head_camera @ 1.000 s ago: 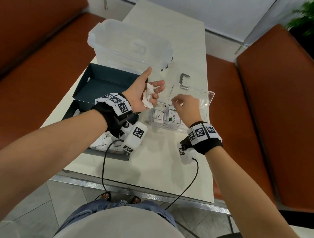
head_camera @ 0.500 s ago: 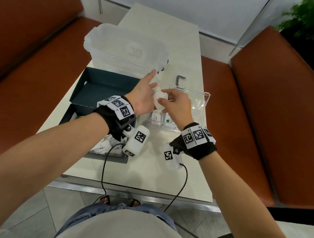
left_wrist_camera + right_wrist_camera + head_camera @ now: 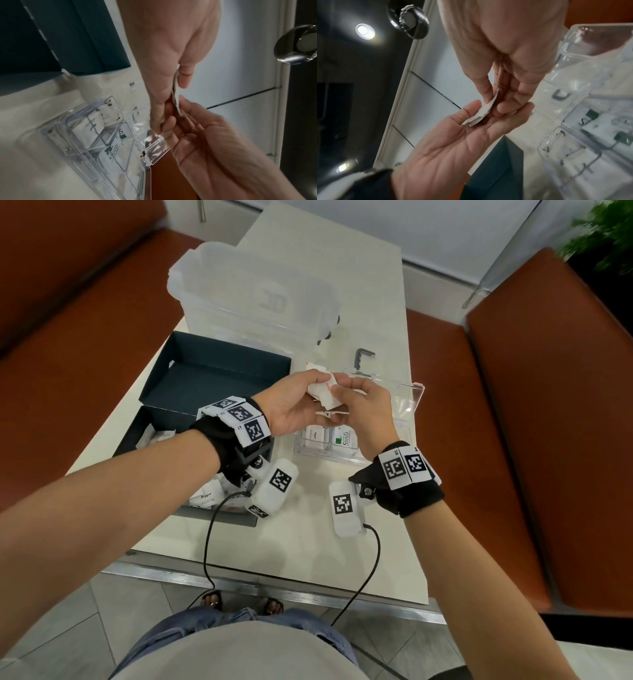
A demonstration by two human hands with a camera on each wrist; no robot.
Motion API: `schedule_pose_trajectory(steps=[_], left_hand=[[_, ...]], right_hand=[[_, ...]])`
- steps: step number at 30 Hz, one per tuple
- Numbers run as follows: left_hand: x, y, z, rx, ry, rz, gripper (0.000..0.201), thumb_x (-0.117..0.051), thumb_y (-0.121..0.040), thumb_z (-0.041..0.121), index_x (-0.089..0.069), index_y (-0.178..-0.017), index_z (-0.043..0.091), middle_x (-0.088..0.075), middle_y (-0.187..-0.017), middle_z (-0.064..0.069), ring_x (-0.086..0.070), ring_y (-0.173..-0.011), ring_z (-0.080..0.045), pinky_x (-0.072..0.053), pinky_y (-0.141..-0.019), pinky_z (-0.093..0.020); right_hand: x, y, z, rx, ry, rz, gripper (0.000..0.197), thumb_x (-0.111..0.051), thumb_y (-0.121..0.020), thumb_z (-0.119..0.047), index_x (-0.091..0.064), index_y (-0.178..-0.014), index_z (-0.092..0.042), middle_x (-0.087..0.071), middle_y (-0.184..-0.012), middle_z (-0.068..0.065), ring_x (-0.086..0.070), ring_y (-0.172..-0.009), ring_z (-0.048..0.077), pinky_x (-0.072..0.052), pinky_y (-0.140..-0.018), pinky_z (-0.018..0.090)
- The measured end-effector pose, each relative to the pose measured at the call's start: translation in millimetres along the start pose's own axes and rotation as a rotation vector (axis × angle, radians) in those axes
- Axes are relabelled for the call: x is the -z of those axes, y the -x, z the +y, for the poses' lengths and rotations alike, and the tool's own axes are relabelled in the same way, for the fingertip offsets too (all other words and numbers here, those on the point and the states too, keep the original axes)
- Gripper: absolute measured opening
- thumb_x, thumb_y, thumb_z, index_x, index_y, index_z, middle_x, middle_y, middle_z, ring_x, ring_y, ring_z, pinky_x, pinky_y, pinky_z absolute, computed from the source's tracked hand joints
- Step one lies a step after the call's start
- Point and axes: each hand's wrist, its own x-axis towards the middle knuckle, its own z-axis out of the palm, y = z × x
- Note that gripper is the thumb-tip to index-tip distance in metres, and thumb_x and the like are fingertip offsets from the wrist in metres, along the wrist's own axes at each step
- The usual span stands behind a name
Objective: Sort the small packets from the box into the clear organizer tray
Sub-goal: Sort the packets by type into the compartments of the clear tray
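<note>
Above the pale bench (image 3: 308, 542), both hands meet over a small bunch of white paper packets (image 3: 323, 397), held just over the clear plastic organizer tray (image 3: 404, 419) with its hinged lid tipped open at the far side. The left hand (image 3: 294, 405) has its thumb and fingers curled round the bunch, and the right hand (image 3: 363, 405) pinches one packet's edge between thumb and fingertips, as the wrist views show. My guess is that a single packet is being peeled off for a compartment. The risk is plain: these packets are thin and slippery, so a loose hold on the left could let the rest fan out and drop onto the bench or into the wrong cell; pulling two stuck together would spoil the sort; a hard tug might tear the paper and spill its contents. A wrist dipping low could also knock the light tray or its lid. The dark blue cardboard box (image 3: 178, 419) sits to the left, its lid (image 3: 219, 371) open behind it, more white packets (image 3: 205, 498) lying inside. A large frosted plastic container (image 3: 253, 292) stands beyond, and a small grey metal bracket (image 3: 363, 357) lies near the tray. Readable print: "Stevia" with a green mark on a filed packet (image 3: 344, 436), "Pepper" on one in the box; red lettering on the held packet is too small to read.
</note>
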Motion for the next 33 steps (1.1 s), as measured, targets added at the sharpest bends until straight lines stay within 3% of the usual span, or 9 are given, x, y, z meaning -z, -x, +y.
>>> schedule_pose_trajectory(steps=[3, 6, 9, 12, 15, 19, 26, 31, 33], left_hand=[[-8, -3, 1, -0.029, -0.009, 0.030, 0.033, -0.040, -0.102, 0.007, -0.053, -0.128, -0.008, -0.059, -0.128, -0.024, -0.066, -0.101, -0.032, -0.059, -0.077, -0.047], [-11, -10, -3, -0.077, -0.054, 0.110, 0.023, -0.054, -0.096, 0.000, -0.057, -0.117, -0.009, -0.065, -0.117, -0.022, -0.071, -0.093, -0.028, -0.060, -0.068, -0.034], [-15, -15, -9, -0.118, -0.160, 0.139, 0.027, -0.068, -0.088, 0.004, -0.061, -0.113, -0.002, -0.069, -0.107, -0.015, -0.073, -0.084, -0.020, -0.058, -0.061, -0.024], [-22, -19, -12, -0.086, -0.146, 0.087, 0.027, -0.065, -0.091, 0.013, -0.062, -0.114, 0.000, -0.070, -0.104, -0.015, -0.074, -0.081, -0.020, -0.059, -0.062, -0.024], [-31, -21, -12, 0.011, -0.041, 0.054, 0.016, -0.056, -0.096, 0.008, -0.060, -0.108, -0.003, -0.069, -0.104, -0.020, -0.073, -0.081, -0.026, -0.060, -0.065, -0.028], [-39, -26, -16, -0.012, -0.127, 0.003, 0.019, -0.053, -0.093, -0.009, -0.059, -0.111, -0.007, -0.068, -0.107, -0.020, -0.072, -0.087, -0.030, -0.060, -0.067, -0.027], [-41, -32, -21, -0.092, -0.239, 0.089, 0.020, -0.066, -0.087, -0.003, -0.060, -0.107, -0.002, -0.072, -0.097, -0.015, -0.074, -0.077, -0.024, -0.058, -0.058, -0.022], [-42, -33, -21, -0.089, -0.307, 0.134, 0.023, -0.059, -0.092, -0.003, -0.061, -0.115, -0.005, -0.070, -0.108, -0.019, -0.074, -0.079, -0.021, -0.056, -0.057, -0.019], [-44, -32, -22, -0.092, -0.311, 0.141, 0.024, -0.058, -0.092, -0.003, -0.060, -0.116, -0.005, -0.069, -0.109, -0.020, -0.073, -0.080, -0.021, -0.056, -0.057, -0.019]], right_hand=[[12, -7, 2, 0.132, 0.293, 0.035, 0.008, -0.069, -0.085, -0.015, -0.064, -0.090, -0.012, -0.072, -0.094, 0.000, -0.068, -0.082, 0.016, -0.058, -0.070, 0.034], [29, -11, -3, 0.205, 0.443, 0.051, 0.010, -0.070, -0.084, -0.023, -0.065, -0.093, -0.020, -0.066, -0.077, -0.006, -0.062, -0.071, 0.008, -0.055, -0.066, 0.028], [45, -14, -7, 0.173, 0.424, -0.036, 0.026, -0.071, -0.085, -0.029, -0.065, -0.108, -0.021, -0.068, -0.088, 0.007, -0.063, -0.075, 0.012, -0.053, -0.060, 0.023], [60, -15, -9, 0.161, 0.362, -0.055, 0.023, -0.073, -0.084, -0.019, -0.067, -0.106, -0.013, -0.070, -0.087, 0.015, -0.065, -0.074, 0.018, -0.053, -0.062, 0.027], [76, -18, -9, 0.124, 0.308, 0.019, 0.013, -0.072, -0.083, -0.009, -0.068, -0.096, -0.008, -0.068, -0.079, 0.009, -0.063, -0.067, 0.016, -0.052, -0.061, 0.027], [97, -24, -10, 0.085, 0.248, 0.053, 0.011, -0.069, -0.084, -0.004, -0.068, -0.095, -0.008, -0.067, -0.077, 0.007, -0.062, -0.064, 0.014, -0.053, -0.062, 0.025], [124, -33, -11, 0.076, 0.201, 0.018, 0.012, -0.066, -0.087, -0.007, -0.070, -0.098, -0.009, -0.068, -0.078, 0.006, -0.061, -0.061, 0.011, -0.052, -0.059, 0.023], [144, -52, 8, 0.053, 0.601, 0.098, 0.008, -0.064, -0.087, -0.010, -0.070, -0.087, -0.015, -0.069, -0.082, 0.003, -0.061, -0.059, 0.008, -0.051, -0.059, 0.020], [148, -59, 20, 0.075, 0.817, 0.084, 0.011, -0.062, -0.086, -0.008, -0.070, -0.088, -0.016, -0.068, -0.086, 0.002, -0.061, -0.069, 0.011, -0.049, -0.067, 0.021]])
